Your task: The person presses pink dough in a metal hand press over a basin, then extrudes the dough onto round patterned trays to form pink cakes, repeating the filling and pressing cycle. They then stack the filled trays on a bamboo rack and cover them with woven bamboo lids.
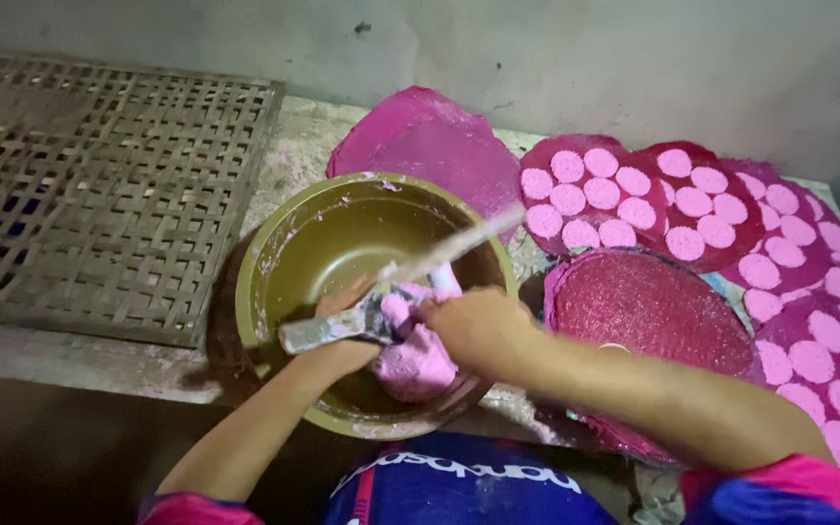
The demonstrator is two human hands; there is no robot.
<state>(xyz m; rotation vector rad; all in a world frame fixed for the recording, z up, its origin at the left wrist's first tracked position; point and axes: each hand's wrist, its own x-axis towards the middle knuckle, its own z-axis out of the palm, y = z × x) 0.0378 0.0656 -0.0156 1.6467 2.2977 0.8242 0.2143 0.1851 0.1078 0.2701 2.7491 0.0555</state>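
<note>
We find both hands inside the round olive-green metal bowl [284, 262]: left hand [342, 335] gripping a long dough-smeared metal scraper [396, 277], right hand [473, 326] closed on the soft pink dough lump [418, 365]. We judge the dough sticky and yielding, best cupped from beneath.

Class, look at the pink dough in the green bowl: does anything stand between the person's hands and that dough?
Nothing visible does. Both the left hand and the right hand are already inside the green bowl, right at the pink dough. A dough-smeared flat tool lies across the hands, not between them and the dough.

No packages, signs or screens in view

The only lettering is a white printed strip on the person's blue shirt [464, 486], at six o'clock, below the bowl's rim.
</note>
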